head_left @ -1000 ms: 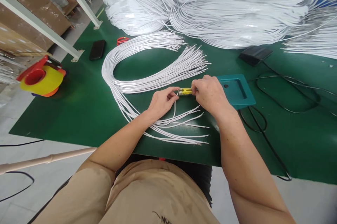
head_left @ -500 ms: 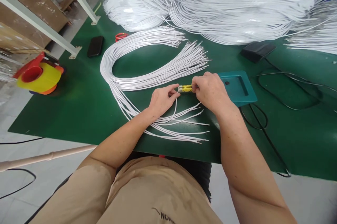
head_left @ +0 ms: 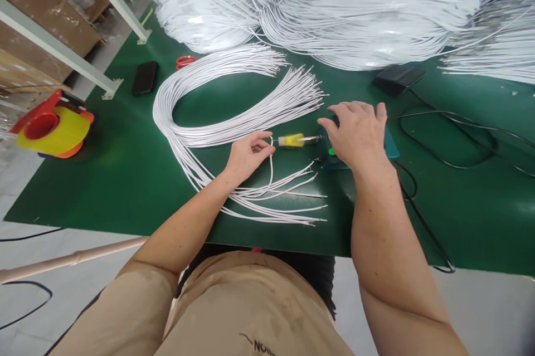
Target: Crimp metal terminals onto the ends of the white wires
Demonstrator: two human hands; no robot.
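Between the thumb and fingertips of my left hand is the end of a white cable, which hangs down in a loop. Just right of those fingertips, a small yellow piece with a metal rod on its right side looks blurred; what holds it up I cannot tell. My right hand is open, fingers spread, over a teal tray-like device and covers most of it. A green spot shows beside my thumb. Several loose cable ends lie below, fanning from a curved white cable bundle.
Large heaps of white cable fill the back. A black phone-like object, red-handled scissors and a yellow-and-red tape dispenser stand at left. A black box and dark cords lie at right on the green table.
My right hand has let go of the yellow piece, moved right over the teal device and spread its fingers. My left hand keeps its pinch on the cable. The view has shifted slightly.
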